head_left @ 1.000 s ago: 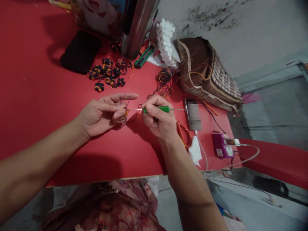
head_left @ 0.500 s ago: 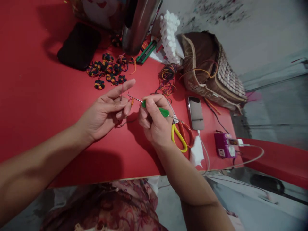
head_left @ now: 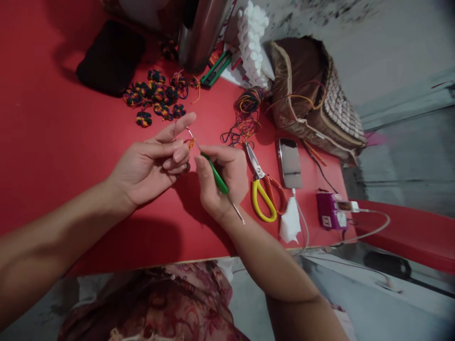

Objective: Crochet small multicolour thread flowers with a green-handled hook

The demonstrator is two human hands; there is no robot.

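Above red table [head_left: 71, 142] | right hand [head_left: 220, 182] grip closed on green-handled crochet hook [head_left: 215, 175] | left hand [head_left: 149, 166] pinching multicoloured yarn [head_left: 191, 143]

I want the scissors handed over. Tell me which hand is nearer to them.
Right. The right hand holds the green crochet hook just left of the scissors, not touching them. The left hand pinches yarn farther left, beyond the right hand.

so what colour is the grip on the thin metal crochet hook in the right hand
Green, seen in the head view: the thin metal crochet hook has a green grip, pinched in the right hand.
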